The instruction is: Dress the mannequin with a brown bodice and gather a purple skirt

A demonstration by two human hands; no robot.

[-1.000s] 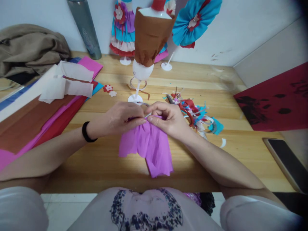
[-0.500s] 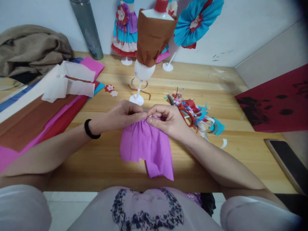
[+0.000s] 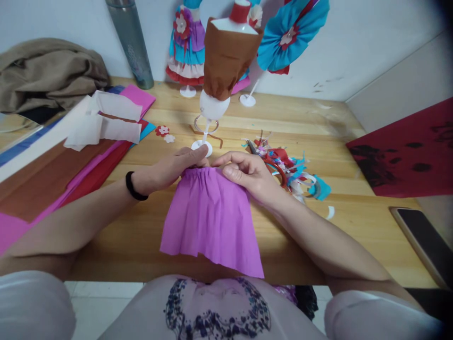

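A sheet of purple crepe paper (image 3: 212,217), gathered into small pleats along its top edge, hangs in front of me. My left hand (image 3: 177,165) holds its upper left part; the thumb is raised and the other fingers are partly hidden behind the edge. At the upper right, my right hand (image 3: 247,174) grips the same edge between thumb and curled fingers. Just beyond my hands stands a white goblet-like stand (image 3: 203,146) carrying a bodice form wrapped in brown paper (image 3: 230,56).
Coloured paper sheets (image 3: 42,184) lie at left, near paper flowers (image 3: 163,131). Scissors (image 3: 279,172) lie among scraps (image 3: 297,170) at right. A bottle (image 3: 134,47), a paper dress (image 3: 187,52) and a blue paper fan (image 3: 293,35) stand behind. A phone (image 3: 421,236) lies far right.
My hands, which were pinching together at the middle of the gathered edge, have moved apart. The purple paper has spread wider and now hangs flatter, its pleats showing.
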